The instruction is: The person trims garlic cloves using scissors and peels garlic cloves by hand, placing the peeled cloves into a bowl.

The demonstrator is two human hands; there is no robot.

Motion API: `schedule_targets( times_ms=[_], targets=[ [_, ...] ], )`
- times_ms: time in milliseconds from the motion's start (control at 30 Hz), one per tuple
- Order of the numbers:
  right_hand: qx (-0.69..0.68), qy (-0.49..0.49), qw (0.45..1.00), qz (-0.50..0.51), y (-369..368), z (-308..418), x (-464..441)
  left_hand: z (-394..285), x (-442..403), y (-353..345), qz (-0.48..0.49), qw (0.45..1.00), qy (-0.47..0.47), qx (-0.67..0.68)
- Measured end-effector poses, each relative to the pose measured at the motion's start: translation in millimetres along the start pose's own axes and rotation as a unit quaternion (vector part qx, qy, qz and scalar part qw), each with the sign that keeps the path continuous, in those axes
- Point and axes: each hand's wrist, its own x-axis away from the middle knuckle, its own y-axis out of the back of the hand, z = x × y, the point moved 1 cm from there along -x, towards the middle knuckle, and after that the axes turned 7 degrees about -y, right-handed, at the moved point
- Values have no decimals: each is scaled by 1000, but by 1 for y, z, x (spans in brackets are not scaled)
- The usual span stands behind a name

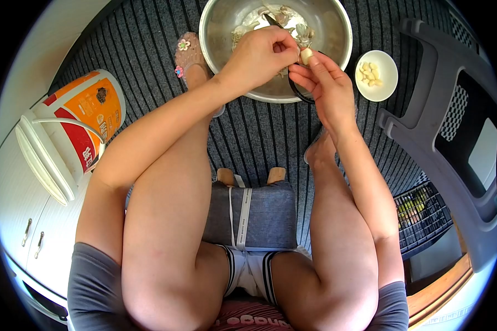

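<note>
A pale garlic clove [306,55] is pinched between the thumb and fingers of my right hand [331,88], above the near right side of a steel bowl [215,55]. My left hand [262,58] is closed, its thumb and forefinger pinched together right beside the clove; what lies between those fingertips is too small to tell. Garlic skins and pieces [284,22] are at the bottom of the bowl. A dark blade and a black looped handle [299,92], which look like scissors, show under my hands; their middle is hidden. A white bowl [391,83] at the right holds several peeled cloves [369,73].
A grey plastic stool [419,110] lies at the right, near a black basket [422,218] with greenish contents. An orange and white lidded bucket [88,110] stands at the left by white cabinet doors [16,215]. A dark striped mat [254,132] covers the floor.
</note>
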Motion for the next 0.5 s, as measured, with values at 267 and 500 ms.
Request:
schedule_targets(
  times_ms=[267, 500],
  targets=[
    [188, 131, 954, -191, 92, 39, -8, 36, -9, 22, -12, 989, 99, -111],
    [610, 67, 714, -336, 147, 49, -1, 64, -4, 11, 12, 969, -41, -244]
  ],
)
